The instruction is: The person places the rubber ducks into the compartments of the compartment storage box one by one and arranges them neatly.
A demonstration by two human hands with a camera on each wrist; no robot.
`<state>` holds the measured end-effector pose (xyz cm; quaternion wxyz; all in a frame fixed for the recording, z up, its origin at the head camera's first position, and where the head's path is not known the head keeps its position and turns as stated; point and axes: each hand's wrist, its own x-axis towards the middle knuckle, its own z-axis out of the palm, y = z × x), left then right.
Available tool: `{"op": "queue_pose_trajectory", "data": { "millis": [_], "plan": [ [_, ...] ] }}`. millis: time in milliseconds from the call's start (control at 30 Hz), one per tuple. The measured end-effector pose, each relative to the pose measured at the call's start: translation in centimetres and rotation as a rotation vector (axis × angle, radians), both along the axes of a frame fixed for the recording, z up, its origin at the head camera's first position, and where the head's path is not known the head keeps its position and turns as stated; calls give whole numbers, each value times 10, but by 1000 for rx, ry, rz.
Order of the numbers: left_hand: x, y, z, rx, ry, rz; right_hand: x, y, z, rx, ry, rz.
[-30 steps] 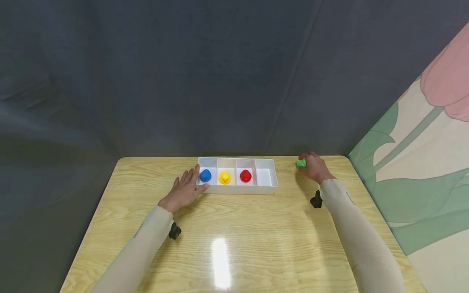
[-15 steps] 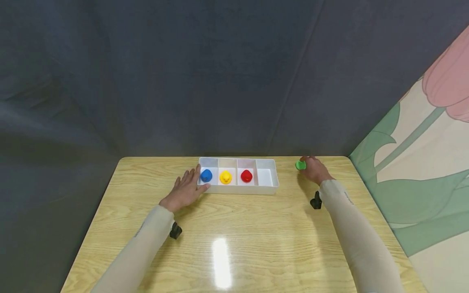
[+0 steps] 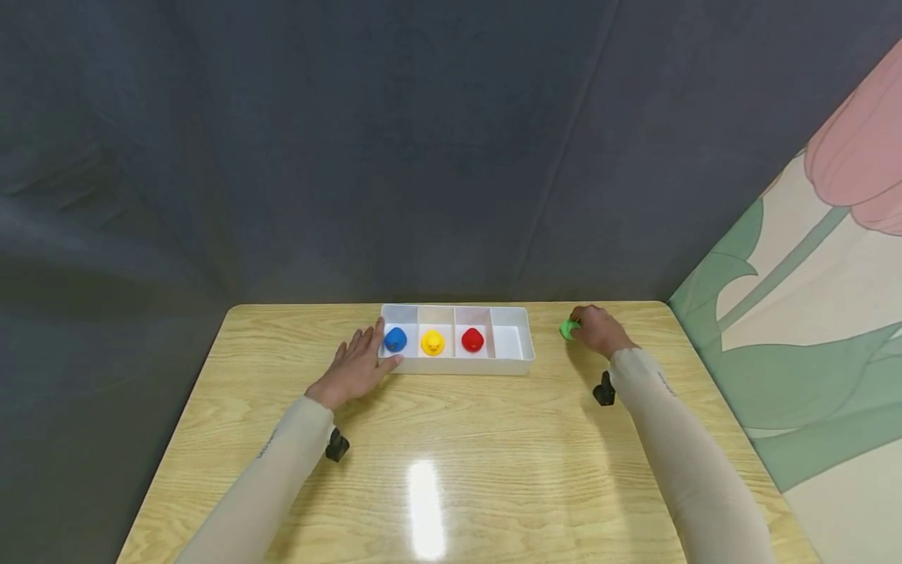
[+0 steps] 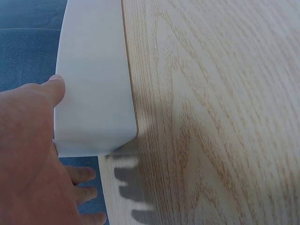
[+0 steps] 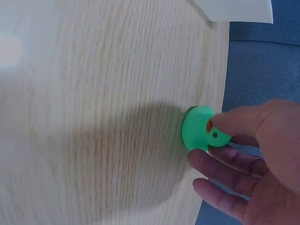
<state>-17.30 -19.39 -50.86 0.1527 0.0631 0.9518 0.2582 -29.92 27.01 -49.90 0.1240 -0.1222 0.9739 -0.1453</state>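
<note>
My right hand [image 3: 597, 330] pinches a green rubber duck [image 5: 198, 127] by its head, close over the table to the right of the tray. The duck's eye and orange beak show between thumb and fingers in the right wrist view. My left hand [image 3: 350, 370] rests on the left end of a white divided tray [image 3: 458, 366], fingers straight along the end wall and thumb at the near rim. From left to right, the tray's compartments hold a blue duck [image 3: 395, 339], a yellow duck [image 3: 433, 342] and a red duck [image 3: 473, 339]; the rightmost one is bare.
The wooden table [image 3: 479, 454] ends at its far edge against a dark curtain [image 3: 423, 157]. A flower-printed cloth [image 3: 810, 345] hangs along the right side. Each wrist carries a small black camera, such as the right wrist camera [image 3: 604, 389].
My right hand has moved slightly nearer and to the left with the green duck, whose tilt has changed. The left hand and the tray have stayed in place.
</note>
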Motion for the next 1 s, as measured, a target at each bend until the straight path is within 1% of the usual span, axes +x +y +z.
{"op": "queue_pose_trajectory", "data": {
  "millis": [133, 300, 600, 767, 1000],
  "plan": [
    [0, 0, 1, 2, 5, 0, 3, -1, 1, 14, -2, -15],
    [1, 0, 2, 8, 1, 4, 7, -1, 3, 6, -17, -33],
    [0, 0, 2, 22, -5, 6, 8, 0, 4, 19, -26, -28],
    [0, 1, 1, 18, 0, 8, 8, 0, 4, 4, -58, -45],
    [2, 1, 1, -3, 13, 4, 8, 2, 3, 1, -56, -39]
  ]
}}
